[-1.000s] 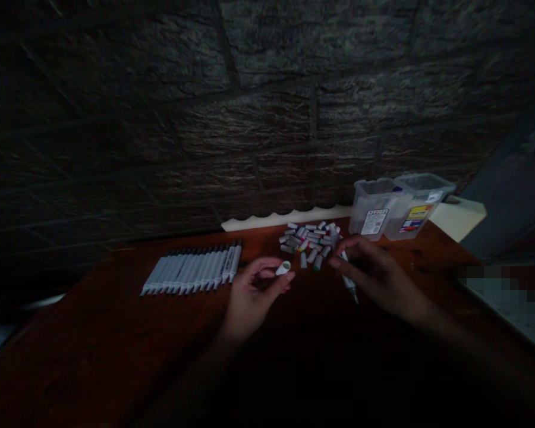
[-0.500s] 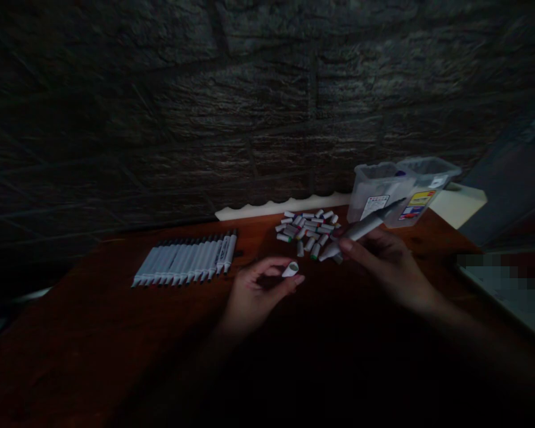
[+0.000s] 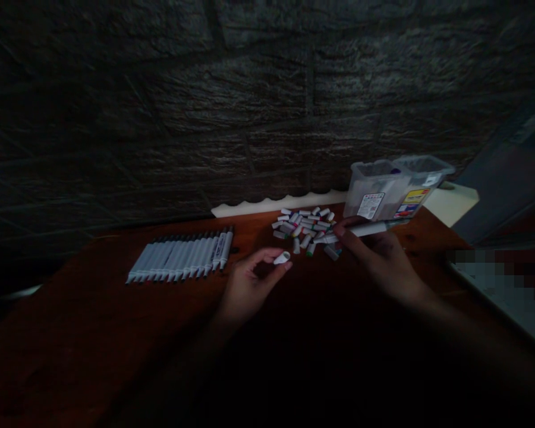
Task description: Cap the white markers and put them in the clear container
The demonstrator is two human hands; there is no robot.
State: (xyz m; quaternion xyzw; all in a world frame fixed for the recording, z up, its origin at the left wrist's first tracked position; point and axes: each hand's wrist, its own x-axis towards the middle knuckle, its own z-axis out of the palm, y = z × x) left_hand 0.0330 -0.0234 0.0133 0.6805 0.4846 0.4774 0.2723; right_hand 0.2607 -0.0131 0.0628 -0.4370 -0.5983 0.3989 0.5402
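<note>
Between the thumb and fingers of my left hand point(image 3: 252, 282) is a small white marker cap point(image 3: 282, 258), its open end turned to the right. My right hand point(image 3: 383, 261) grips a white marker point(image 3: 365, 229), held nearly level with its tapered end pointing left. Just behind that tapered end lies a loose pile of marker caps point(image 3: 305, 226), white with various coloured ends. To the left, several white markers point(image 3: 178, 257) lie side by side in a neat row on the wooden table point(image 3: 98, 321). The cap and the marker are apart.
Two clear plastic containers point(image 3: 370, 190) with labels stand at the back right. A pale strip with a wavy edge point(image 3: 276, 204) runs along the rough block wall point(image 3: 258, 107). Beside the containers sits a pale yellowish object point(image 3: 452, 205). The light is dim.
My right hand has lowered the marker and turned it from a slant to nearly level. My left hand still holds the cap, slightly further left and up in view. The whole view has shifted a little.
</note>
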